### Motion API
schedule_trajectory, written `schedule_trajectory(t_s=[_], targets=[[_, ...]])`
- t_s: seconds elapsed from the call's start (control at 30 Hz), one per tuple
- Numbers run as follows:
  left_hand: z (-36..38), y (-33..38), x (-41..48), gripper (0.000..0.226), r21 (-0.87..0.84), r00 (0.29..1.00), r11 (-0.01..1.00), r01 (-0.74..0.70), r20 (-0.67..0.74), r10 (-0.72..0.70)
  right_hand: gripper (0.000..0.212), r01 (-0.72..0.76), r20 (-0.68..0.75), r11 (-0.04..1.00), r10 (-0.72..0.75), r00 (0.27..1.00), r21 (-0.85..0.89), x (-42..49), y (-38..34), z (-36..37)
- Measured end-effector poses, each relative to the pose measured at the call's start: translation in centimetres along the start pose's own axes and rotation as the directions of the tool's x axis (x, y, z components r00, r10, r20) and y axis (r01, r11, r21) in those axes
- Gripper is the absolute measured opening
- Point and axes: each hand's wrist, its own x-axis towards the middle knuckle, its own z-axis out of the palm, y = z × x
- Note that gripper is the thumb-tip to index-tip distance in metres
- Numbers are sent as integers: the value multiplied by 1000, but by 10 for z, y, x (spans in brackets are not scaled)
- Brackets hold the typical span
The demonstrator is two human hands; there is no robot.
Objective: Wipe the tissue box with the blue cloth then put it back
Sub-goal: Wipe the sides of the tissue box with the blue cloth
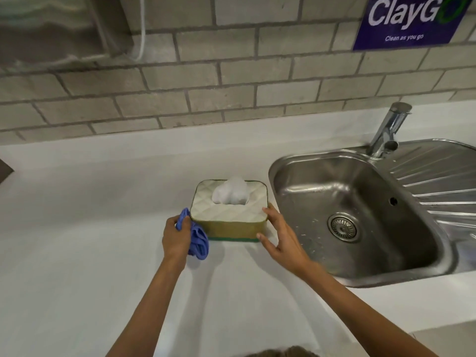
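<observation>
A tissue box (229, 215) sits on a white surface (77, 253), just left of a steel sink (360, 215). The left hand (176, 234), grasping a bunched blue cloth (197, 237), touches the box's left side; the right hand (279, 237), fingers spread, steadies its right corner. Wiping appears underway; next, rub the sides.

A: Bright, even light from above; the white counter (77, 228) looks nearly washed out, and soft shadows fan toward its near edge under both arms.

B: Glare streaks the steel sink (360, 191); the brick wall (231, 81) bows with wide-angle distortion; the top left corner is blurred.
</observation>
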Motion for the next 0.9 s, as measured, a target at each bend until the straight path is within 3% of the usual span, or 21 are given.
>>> schedule_trajectory(t_s=[0.2,0.3,0.4,0.57,0.7,0.9], targets=[[2,4,8,37,-376,990,916,142,37,-139,72,37,-28,993,-34,999,111,-11,-5,6],[-6,-1,11,26,-523,975,824,219,95,-199,72,-72,-89,975,93,992,211,-12,-7,2],[-10,-13,-3,15,-534,953,791,299,203,-223,58,-285,-145,898,348,926,335,3,-6,-9],[8,-14,-42,24,-518,881,725,454,386,-276,49,-495,91,709,526,845,503,45,-5,-16],[18,1,-50,27,-532,862,705,468,450,-233,36,-491,118,684,516,849,540,51,-10,-12],[15,9,-36,21,-542,904,735,407,357,-236,25,-394,8,760,456,890,516,30,-7,-2]])
